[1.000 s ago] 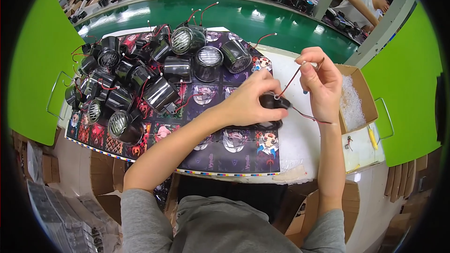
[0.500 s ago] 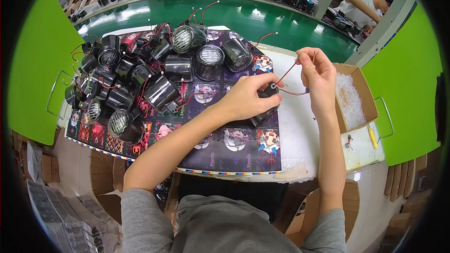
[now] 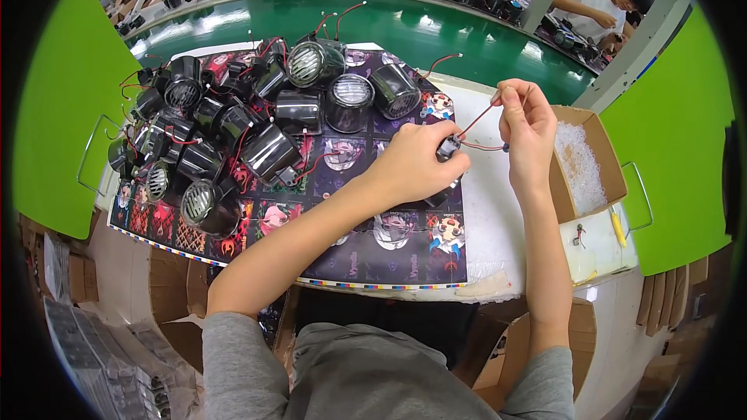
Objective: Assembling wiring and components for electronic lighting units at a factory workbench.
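My left hand (image 3: 420,159) is wrapped over a black cylindrical housing (image 3: 447,149), pressing it near the right edge of the printed sheet; most of its body is hidden under the palm. From its top a red wire (image 3: 477,119) runs up, pulled fairly straight, to my right hand (image 3: 527,120). Thumb and forefinger there pinch the wire's end. A second, darker wire (image 3: 484,147) curves from the housing to below the curled fingers of that same hand. Left of my hands lie several similar black housings (image 3: 272,154), some with ribbed clear ends and loose red-and-black wires.
A cardboard box (image 3: 608,140) of small clear plastic pieces stands at the right, with a yellow-handled tool (image 3: 618,229) nearby. Beyond the table runs a green conveyor belt (image 3: 373,27). Across it a person (image 3: 595,8) works. Green panels (image 3: 661,148) flank both sides.
The housing has tipped a little under my left hand, its wired top shifting slightly left. My right hand keeps its pinch nearly in place. The person across has moved left and forward.
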### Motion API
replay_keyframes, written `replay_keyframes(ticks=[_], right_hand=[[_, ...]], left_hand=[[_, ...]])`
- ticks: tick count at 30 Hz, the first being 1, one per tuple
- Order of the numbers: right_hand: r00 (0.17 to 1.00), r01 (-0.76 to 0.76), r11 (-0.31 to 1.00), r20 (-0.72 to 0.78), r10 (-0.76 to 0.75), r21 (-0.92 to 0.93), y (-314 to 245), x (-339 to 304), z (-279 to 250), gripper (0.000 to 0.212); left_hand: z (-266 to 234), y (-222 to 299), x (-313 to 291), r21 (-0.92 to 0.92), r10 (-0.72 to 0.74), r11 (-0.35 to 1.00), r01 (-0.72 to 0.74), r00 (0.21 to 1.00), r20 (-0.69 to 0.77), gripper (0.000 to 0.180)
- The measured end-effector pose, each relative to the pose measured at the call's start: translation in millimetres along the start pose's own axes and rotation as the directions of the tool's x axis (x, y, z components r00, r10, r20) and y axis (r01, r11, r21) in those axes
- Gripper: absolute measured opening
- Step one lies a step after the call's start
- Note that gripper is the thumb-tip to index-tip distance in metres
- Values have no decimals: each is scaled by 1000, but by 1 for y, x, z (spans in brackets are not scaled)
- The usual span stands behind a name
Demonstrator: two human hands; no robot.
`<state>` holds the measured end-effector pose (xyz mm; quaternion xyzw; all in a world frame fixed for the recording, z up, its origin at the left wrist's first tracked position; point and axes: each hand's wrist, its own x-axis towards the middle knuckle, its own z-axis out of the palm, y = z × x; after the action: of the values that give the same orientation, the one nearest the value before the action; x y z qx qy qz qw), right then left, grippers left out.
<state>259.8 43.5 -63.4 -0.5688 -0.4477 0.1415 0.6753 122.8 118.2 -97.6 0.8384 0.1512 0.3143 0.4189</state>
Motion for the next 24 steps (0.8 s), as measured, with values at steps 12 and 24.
replay_keyframes(ticks=[12, 24], right_hand=[[976, -34, 997, 213, 48, -68, -7, 5, -11, 19], [973, 216, 939, 141, -183, -269, -14, 5, -17, 29]], left_hand=[[4, -20, -1, -253, -131, 959, 129, 991, 11, 36], [-3, -13, -1, -238, -187, 950, 203, 978, 87, 27]])
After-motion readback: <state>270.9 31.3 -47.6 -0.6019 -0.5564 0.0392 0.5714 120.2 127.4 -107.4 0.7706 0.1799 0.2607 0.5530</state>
